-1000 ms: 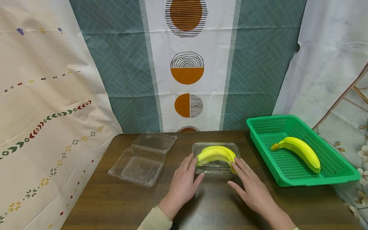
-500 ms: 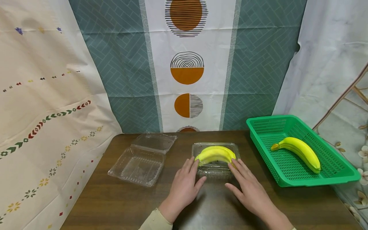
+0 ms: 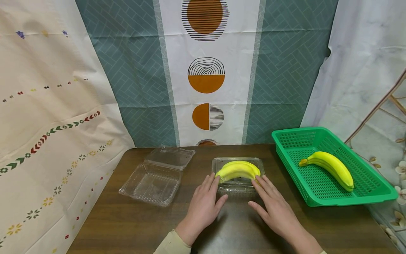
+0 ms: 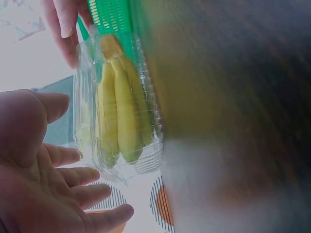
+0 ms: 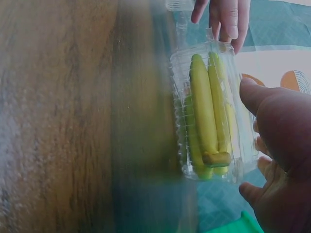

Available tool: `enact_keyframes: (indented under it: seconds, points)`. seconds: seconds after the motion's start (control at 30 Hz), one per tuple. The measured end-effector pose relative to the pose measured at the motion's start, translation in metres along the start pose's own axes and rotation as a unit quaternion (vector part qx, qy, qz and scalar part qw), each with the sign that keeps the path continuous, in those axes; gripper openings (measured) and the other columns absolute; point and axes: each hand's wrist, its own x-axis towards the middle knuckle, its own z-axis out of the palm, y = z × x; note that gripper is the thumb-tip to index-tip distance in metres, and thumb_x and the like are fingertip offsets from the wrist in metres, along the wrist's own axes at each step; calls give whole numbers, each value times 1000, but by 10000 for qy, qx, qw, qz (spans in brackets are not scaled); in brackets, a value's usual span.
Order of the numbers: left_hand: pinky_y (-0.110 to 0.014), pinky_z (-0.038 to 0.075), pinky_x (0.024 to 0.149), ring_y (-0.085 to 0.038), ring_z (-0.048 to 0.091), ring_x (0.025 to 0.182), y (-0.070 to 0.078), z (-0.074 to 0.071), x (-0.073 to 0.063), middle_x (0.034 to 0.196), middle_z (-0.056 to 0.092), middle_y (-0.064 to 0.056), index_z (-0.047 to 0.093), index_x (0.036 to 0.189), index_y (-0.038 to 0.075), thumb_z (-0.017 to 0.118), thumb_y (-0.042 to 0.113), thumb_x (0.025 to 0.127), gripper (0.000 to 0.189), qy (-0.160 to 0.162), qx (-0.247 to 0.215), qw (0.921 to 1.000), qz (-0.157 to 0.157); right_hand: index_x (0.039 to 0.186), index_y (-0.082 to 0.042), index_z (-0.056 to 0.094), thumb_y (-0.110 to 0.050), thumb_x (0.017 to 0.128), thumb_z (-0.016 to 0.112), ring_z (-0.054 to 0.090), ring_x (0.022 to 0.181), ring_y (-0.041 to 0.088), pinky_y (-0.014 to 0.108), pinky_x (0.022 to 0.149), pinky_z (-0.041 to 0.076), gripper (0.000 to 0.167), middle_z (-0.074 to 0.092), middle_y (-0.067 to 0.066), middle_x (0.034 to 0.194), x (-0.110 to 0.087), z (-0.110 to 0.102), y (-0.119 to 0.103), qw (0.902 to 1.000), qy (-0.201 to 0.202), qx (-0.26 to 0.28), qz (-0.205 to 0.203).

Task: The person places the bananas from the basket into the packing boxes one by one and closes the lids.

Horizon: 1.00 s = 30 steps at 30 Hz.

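A clear plastic clamshell box [image 3: 238, 187] with its lid down sits mid-table, yellow bananas [image 3: 239, 170] inside it. Both wrist views show several bananas [image 4: 124, 111] through the box wall [image 5: 182, 116]. My left hand [image 3: 203, 204] lies at the box's left front corner, fingers extended and spread in the left wrist view. At the right front corner is my right hand [image 3: 277, 208], its fingers straight too and thumb apart. Fingertips of both hands are at the lid; whether they press on it I cannot tell.
A second clear clamshell box [image 3: 155, 183] stands at the left with its lid folded back. On the right, a green perforated basket [image 3: 312, 197] holds a banana [image 3: 331, 167]. Patterned cloths [image 3: 136, 70] hang behind and beside the brown wooden table [image 3: 234, 233].
Both hands have drawn back slightly toward the table's front, the right one also a little leftward. Over the last half second they look nearly still. Box and basket stay put.
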Motion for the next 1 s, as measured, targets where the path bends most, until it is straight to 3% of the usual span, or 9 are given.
enact_keyframes:
  seconds: [1.0]
  points:
    - [-63,40,122,-39,36,161,5,9,23,175,38,-21,44,169,6,64,46,113,72,-105,120,9999,29,164,1,49,-39,103,81,28,163,44,67,122,36,80,40,21,173,16,-1,17,9998,125,-183,-15]
